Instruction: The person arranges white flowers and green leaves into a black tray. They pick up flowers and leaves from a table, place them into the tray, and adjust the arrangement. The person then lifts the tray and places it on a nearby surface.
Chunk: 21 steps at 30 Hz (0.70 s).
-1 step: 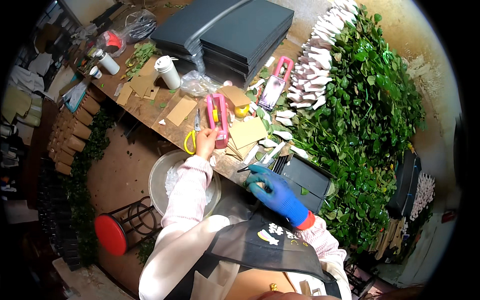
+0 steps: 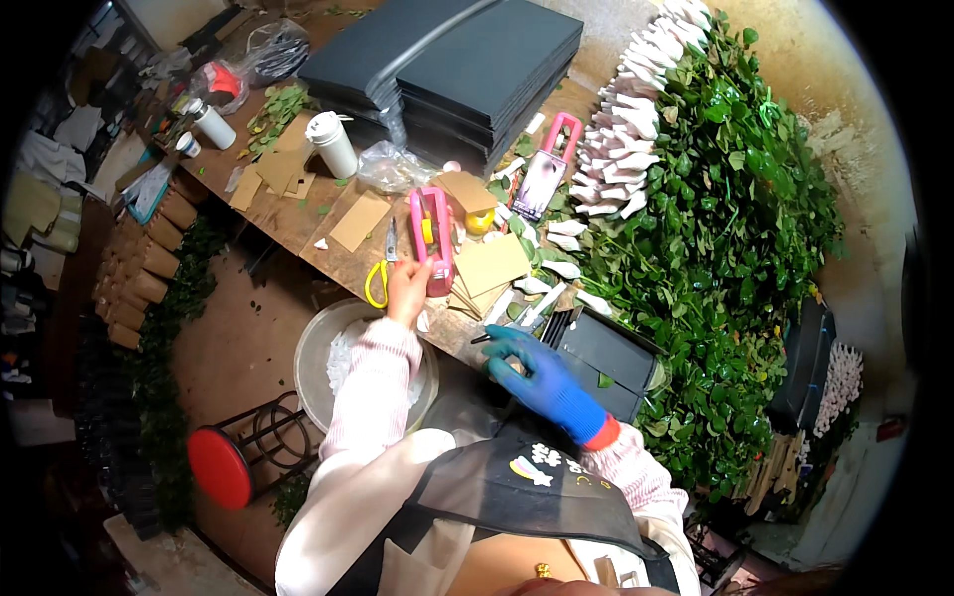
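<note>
My bare left hand (image 2: pixel 405 292) reaches to the near end of a pink tape dispenser (image 2: pixel 443 264), fingertips closed against it. Whether they also pinch a tape end is too small to tell. Yellow-handled scissors (image 2: pixel 376 284) lie just left of that hand. My right hand (image 2: pixel 545 379), in a blue knitted glove, hovers at the table's near edge with bent fingers. A thin black stick-like thing (image 2: pixel 481 339) pokes out past its fingertips. Right of the glove is an open dark box (image 2: pixel 606 348). Tan cardboard pieces (image 2: pixel 495 260) lie between my hands, beyond them.
Dark sheets (image 2: pixel 467 60) are stacked at the back, near a white bottle (image 2: pixel 333 145). A phone (image 2: pixel 541 186) leans on a pink frame. Leafy stems with white-wrapped heads (image 2: pixel 621 139) fill the right. Below the edge stand a bucket (image 2: pixel 306 360) and a red stool (image 2: pixel 221 467).
Both hands stay almost in place. My right hand has shifted slightly left and its fingers have spread a little; my left hand has moved only a touch.
</note>
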Each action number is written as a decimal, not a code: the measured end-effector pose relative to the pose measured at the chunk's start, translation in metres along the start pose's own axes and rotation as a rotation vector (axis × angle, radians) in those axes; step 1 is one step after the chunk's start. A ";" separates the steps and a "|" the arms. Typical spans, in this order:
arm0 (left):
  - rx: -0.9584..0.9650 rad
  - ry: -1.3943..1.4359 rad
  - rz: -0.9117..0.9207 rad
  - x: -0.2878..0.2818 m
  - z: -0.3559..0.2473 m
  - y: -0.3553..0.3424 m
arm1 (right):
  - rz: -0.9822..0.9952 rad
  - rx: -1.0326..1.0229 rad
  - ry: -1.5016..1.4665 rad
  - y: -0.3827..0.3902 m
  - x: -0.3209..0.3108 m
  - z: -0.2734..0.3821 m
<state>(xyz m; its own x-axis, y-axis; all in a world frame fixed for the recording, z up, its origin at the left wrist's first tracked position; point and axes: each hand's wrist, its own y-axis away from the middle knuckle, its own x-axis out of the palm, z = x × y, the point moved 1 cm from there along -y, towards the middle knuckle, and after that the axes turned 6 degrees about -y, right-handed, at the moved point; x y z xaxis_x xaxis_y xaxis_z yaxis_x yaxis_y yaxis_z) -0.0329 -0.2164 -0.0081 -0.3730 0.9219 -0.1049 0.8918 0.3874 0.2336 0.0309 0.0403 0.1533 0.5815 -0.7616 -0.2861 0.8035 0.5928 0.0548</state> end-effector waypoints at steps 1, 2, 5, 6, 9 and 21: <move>-0.013 0.031 -0.008 -0.002 -0.007 0.019 | -0.007 0.129 -0.127 -0.013 0.010 -0.013; -0.078 0.055 0.027 0.001 -0.024 0.047 | -0.032 0.257 -0.256 -0.026 0.021 -0.028; -0.299 0.090 0.195 0.005 -0.033 0.123 | 0.076 0.263 -0.479 -0.054 0.047 -0.091; -0.382 0.253 0.288 -0.001 -0.009 0.135 | 0.151 0.203 -0.522 -0.060 0.055 -0.103; -0.573 0.520 0.393 -0.020 0.021 0.128 | 0.076 0.249 -0.404 -0.051 0.076 -0.095; -0.277 -0.301 0.626 -0.024 0.055 -0.018 | 0.168 0.138 0.199 -0.023 0.053 -0.074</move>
<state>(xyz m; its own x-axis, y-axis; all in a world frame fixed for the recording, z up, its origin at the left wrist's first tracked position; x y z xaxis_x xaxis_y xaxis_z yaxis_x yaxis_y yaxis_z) -0.0264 -0.2458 -0.0628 0.3051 0.9443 -0.1233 0.8022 -0.1851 0.5676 0.0337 0.0057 0.0656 0.6826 -0.5814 -0.4427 0.7156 0.6547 0.2434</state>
